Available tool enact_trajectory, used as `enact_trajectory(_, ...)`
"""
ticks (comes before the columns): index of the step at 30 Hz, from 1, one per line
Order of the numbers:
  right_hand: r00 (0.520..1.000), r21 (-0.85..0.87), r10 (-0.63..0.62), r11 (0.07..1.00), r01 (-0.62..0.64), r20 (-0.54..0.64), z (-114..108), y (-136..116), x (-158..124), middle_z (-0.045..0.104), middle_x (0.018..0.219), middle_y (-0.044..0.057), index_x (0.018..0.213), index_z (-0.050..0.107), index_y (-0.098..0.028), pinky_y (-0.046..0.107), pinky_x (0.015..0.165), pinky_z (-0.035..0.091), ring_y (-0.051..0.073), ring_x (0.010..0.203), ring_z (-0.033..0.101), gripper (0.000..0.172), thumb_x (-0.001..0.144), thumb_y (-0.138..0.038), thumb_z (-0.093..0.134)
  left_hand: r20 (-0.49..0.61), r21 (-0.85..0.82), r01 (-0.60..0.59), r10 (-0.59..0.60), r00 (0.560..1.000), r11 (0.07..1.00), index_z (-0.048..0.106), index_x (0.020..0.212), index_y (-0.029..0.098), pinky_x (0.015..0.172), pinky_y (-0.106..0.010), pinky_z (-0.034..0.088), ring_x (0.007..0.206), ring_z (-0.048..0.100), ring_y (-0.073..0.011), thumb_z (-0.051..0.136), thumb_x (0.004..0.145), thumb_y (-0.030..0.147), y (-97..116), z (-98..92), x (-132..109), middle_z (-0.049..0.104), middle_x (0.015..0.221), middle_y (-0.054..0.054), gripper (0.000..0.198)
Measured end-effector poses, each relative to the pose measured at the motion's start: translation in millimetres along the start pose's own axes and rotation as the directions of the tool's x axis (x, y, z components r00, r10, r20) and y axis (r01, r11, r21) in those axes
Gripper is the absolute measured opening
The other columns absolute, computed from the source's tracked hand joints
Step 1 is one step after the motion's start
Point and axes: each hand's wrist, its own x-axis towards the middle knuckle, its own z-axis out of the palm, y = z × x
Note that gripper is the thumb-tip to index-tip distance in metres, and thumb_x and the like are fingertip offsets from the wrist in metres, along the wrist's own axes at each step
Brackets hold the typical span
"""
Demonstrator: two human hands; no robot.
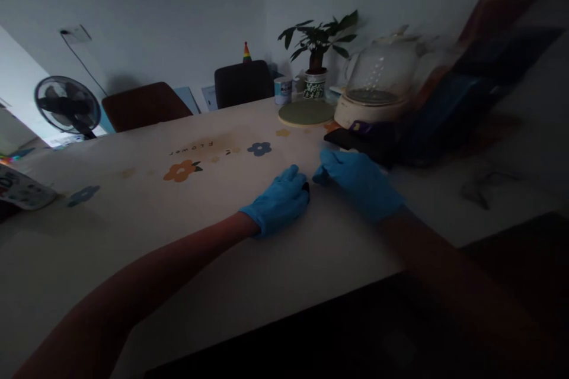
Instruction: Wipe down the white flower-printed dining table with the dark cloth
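My left hand [281, 201], in a blue glove, rests low over the white table [213, 272] with its fingers curled. A small black object [306, 188] shows at the thumb side of that hand, partly covered by it; its kind cannot be made out. Just to the right is my right hand [361, 183], also blue-gloved and blurred. Its fingers are closed in a pinch, and whatever may be between them is hidden. Close behind the right hand lies a flat dark object [344, 138]. A narrow gap separates the two hands.
At the back right stand a glass kettle [377, 74] on a white base, a round green mat [306, 112], a can [283, 90] and a potted plant [315, 80]. Blurred dark items [444, 112] crowd the right. A white container [24, 188] lies at left; chairs [144, 106] and a fan [66, 104] stand beyond.
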Motion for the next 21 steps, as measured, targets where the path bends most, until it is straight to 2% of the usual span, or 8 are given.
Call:
enact_trajectory(2, 1.000, -0.026, 0.005, 1.000, -0.005, 0.000, 0, 0, 1, 0.082, 0.085, 0.009, 0.064, 0.051, -0.032, 0.041, 0.097, 0.064, 0.031, 0.092, 0.082, 0.051, 0.110, -0.048, 0.065, -0.003, 0.060, -0.108, 0.109, 0.994, 0.992, 0.067, 0.161, 0.019, 0.148, -0.066, 0.037, 0.177, 0.045, -0.0395, 0.045, 0.120, 0.037, 2, 4.7, 1, 0.053, 0.185, -0.020, 0.051)
enact_trajectory(4, 1.000, -0.046, 0.012, 0.999, -0.012, 0.009, 0, -1, 1, 0.082, 0.084, 0.009, 0.064, 0.049, -0.032, 0.040, 0.097, 0.063, 0.029, 0.091, 0.082, 0.049, 0.109, -0.041, 0.064, 0.011, 0.098, -0.178, 0.178, 0.984, 0.979, 0.070, 0.160, 0.019, 0.149, -0.064, 0.037, 0.173, 0.052, -0.0383, 0.044, 0.120, 0.037, 2, 5.9, -5, 0.059, 0.180, -0.018, 0.050)
enact_trajectory(7, 1.000, -0.046, 0.015, 0.999, -0.014, 0.019, 0, -2, 1, 0.086, 0.089, 0.009, 0.065, 0.050, -0.031, 0.038, 0.101, 0.063, 0.026, 0.092, 0.082, 0.046, 0.111, -0.029, 0.056, 0.019, 0.135, -0.220, 0.220, 0.975, 0.966, 0.068, 0.161, 0.020, 0.149, -0.062, 0.037, 0.174, 0.052, -0.0362, 0.046, 0.121, 0.039, -4, 3.9, -25, 0.058, 0.181, -0.017, 0.049)
enact_trajectory(10, 1.000, -0.033, 0.020, 0.999, -0.019, 0.008, 1, -2, 1, 0.085, 0.086, 0.008, 0.063, 0.054, -0.030, 0.038, 0.106, 0.063, 0.024, 0.091, 0.083, 0.049, 0.112, -0.026, 0.051, 0.009, 0.177, -0.194, 0.195, 0.981, 0.965, 0.064, 0.167, 0.018, 0.151, -0.059, 0.033, 0.178, 0.045, -0.0355, 0.045, 0.121, 0.041, -17, -3.0, -53, 0.053, 0.186, -0.018, 0.055)
enact_trajectory(13, 1.000, -0.017, 0.018, 1.000, -0.019, -0.008, 2, 0, 1, 0.084, 0.081, 0.007, 0.059, 0.054, -0.031, 0.045, 0.110, 0.065, 0.026, 0.086, 0.083, 0.053, 0.112, -0.030, 0.052, 0.011, 0.193, -0.066, 0.065, 0.998, 0.979, 0.059, 0.174, 0.020, 0.152, -0.054, 0.029, 0.181, 0.040, -0.0329, 0.040, 0.120, 0.047, -34, -18.0, -84, 0.046, 0.191, -0.015, 0.064)
enact_trajectory(16, 0.998, 0.003, 0.054, 0.999, -0.054, -0.031, 5, 1, 1, 0.084, 0.079, 0.007, 0.059, 0.061, -0.031, 0.047, 0.109, 0.066, 0.026, 0.084, 0.083, 0.055, 0.114, -0.033, 0.052, -0.016, 0.192, 0.137, -0.136, 0.991, 0.972, 0.054, 0.179, 0.021, 0.153, -0.051, 0.026, 0.183, 0.036, -0.0316, 0.035, 0.116, 0.052, -57, -39.4, -117, 0.041, 0.194, -0.011, 0.073)
enact_trajectory(19, 0.995, 0.010, 0.098, 0.995, -0.098, -0.025, 5, -1, 0, 0.086, 0.082, 0.007, 0.062, 0.066, -0.029, 0.040, 0.108, 0.065, 0.025, 0.088, 0.084, 0.055, 0.115, -0.030, 0.052, -0.068, 0.176, 0.361, -0.355, 0.933, 0.916, 0.046, 0.183, 0.027, 0.151, -0.051, 0.026, 0.184, 0.033, -0.0310, 0.033, 0.111, 0.058, -92, -62.9, -150, 0.034, 0.197, -0.008, 0.080)
enact_trajectory(21, 0.994, -0.004, 0.105, 0.994, -0.105, -0.023, 4, -3, 0, 0.088, 0.086, 0.008, 0.063, 0.066, -0.028, 0.037, 0.108, 0.063, 0.023, 0.091, 0.084, 0.053, 0.114, -0.027, 0.051, -0.119, 0.165, 0.468, -0.454, 0.883, 0.868, 0.045, 0.181, 0.034, 0.150, -0.050, 0.027, 0.183, 0.034, -0.0283, 0.034, 0.109, 0.060, -121, -78.9, -171, 0.034, 0.198, -0.003, 0.078)
